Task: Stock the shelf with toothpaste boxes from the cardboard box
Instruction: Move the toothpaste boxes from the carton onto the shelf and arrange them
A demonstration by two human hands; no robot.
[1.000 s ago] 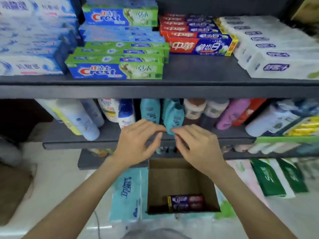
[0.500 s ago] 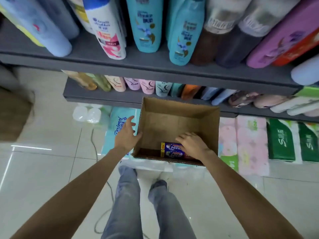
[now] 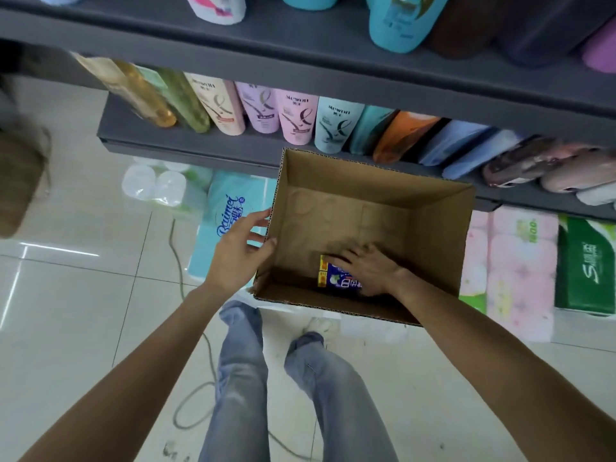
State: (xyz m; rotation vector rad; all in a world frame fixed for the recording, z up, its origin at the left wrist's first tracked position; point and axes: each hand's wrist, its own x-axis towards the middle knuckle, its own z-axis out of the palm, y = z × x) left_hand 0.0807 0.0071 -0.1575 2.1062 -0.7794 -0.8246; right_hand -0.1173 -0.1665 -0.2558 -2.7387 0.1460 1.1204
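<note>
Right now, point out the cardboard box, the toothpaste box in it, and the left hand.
cardboard box (image 3: 436, 235): head view, inner right wall.
toothpaste box (image 3: 335, 278): head view, exposed blue top face.
left hand (image 3: 238, 251): head view, back of the hand.

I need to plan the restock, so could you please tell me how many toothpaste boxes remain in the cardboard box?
1 visible: a blue toothpaste box on the floor of the cardboard box, near its front wall, under the right hand. The hand may hide another.

Right hand (image 3: 370, 268) covers most of the toothpaste box (image 3: 335, 278); upper-shelf bottles (image 3: 400, 21) cut off by top edge.
</note>
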